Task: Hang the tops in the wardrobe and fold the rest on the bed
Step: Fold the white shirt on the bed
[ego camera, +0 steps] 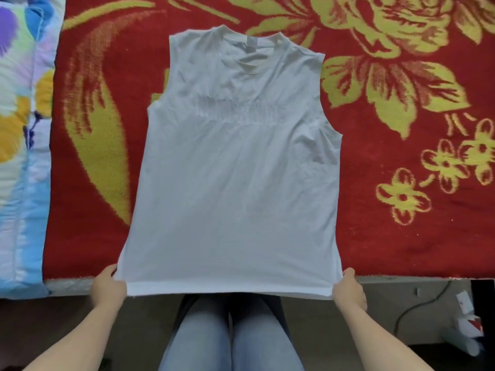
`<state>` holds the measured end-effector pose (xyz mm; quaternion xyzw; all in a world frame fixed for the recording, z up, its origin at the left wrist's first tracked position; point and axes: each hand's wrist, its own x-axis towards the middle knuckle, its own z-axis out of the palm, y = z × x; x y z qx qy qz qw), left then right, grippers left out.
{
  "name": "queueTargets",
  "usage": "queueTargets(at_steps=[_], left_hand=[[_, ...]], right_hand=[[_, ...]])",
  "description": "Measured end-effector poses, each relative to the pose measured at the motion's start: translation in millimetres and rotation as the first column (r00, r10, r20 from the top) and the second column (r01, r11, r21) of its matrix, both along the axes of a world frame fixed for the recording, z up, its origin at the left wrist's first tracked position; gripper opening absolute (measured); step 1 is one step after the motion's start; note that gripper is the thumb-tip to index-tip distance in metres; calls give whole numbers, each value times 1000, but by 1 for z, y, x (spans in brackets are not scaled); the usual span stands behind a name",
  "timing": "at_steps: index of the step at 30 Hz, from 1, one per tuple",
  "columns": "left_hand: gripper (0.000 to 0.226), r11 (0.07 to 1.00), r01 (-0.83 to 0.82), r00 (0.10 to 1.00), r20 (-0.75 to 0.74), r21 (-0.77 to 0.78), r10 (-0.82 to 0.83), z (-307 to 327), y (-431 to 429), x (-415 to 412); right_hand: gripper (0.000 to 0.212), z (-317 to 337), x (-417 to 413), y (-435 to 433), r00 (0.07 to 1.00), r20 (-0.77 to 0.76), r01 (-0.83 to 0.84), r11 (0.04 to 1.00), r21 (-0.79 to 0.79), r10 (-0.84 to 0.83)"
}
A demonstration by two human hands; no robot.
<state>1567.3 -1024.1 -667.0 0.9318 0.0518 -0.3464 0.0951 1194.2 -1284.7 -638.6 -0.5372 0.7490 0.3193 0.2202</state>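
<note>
White sleeveless top (235, 162) spread flat on red floral blanket (401, 236), collar toward 12 o'clock. Left hand (108, 289) pinches hem corner at 7 o'clock, right hand (349, 291) at 5 o'clock; hem taut.

Legs: light blue jeans (214, 344), at 6 o'clock.
Arms (77, 338): bare from left hand (108, 287) and right hand (349, 290) to the frame edge.

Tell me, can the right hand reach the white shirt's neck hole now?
Probably yes, after letting go. The right hand grips a hem corner of the white shirt; the neck hole lies at the far end, with nothing between them. It would need a long stretch.
</note>
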Motion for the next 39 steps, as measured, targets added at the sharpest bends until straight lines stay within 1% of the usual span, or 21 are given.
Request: queueTargets(at_steps=[3,5,6,8,9,11,14,17,20,24,27,29,32,34,36,38,39], left_hand=[[44,995,64,997,-37,73,-62,-2,11,-12],[43,987,113,992,-66,119,-106,0,5,-15],[48,978,130,990,-69,161,-120,2,-3,-14],[63,969,139,990,-14,204,-140,7,-27,-5],[67,971,143,988,34,191,-152,9,-42,1],[67,976,170,978,102,134,-184,14,-76,15],[67,975,221,962,154,32,-224,18,-130,38],[65,951,303,937,199,-62,-286,19,-184,61],[66,920,376,905,258,-110,-338,15,-238,85],[65,894,429,870,323,-127,-372,8,-289,113],[62,869,476,834,382,-133,-398,-2,-325,140],[61,851,511,807,410,-122,-426,-7,-345,157],[61,820,564,768,426,-97,-478,-14,-372,182],[60,790,609,731,439,-74,-523,-18,-392,197],[60,755,654,686,451,-38,-571,-19,-411,210],[61,730,683,651,469,-18,-597,-21,-433,225],[61,729,684,653,467,-28,-596,-23,-445,232]], right_hand=[[35,-2,1,10,991,-123,-40,996,84,50],[42,-2,12,5,983,-167,-62,993,95,78],[45,-2,20,-1,983,-158,-79,994,73,90],[48,0,42,-21,987,-96,-133,991,-8,132],[50,1,55,-33,982,-65,-181,982,-49,178],[51,6,84,-60,965,-5,-262,959,-108,263],[51,15,127,-100,941,58,-317,929,-191,333],[51,19,165,-139,903,96,-385,888,-251,419],[49,15,201,-178,860,127,-442,846,-299,495],[51,6,241,-221,782,167,-528,781,-334,600],[49,-7,270,-260,704,172,-612,711,-347,689],[49,-15,284,-280,653,151,-664,657,-357,742],[51,-32,297,-309,572,78,-744,556,-369,817],[54,-39,305,-331,537,37,-770,508,-385,843],[56,-40,311,-354,525,18,-765,481,-429,851],[58,-42,319,-377,557,46,-715,506,-483,830],[61,-42,323,-388,583,65,-686,534,-494,810]])
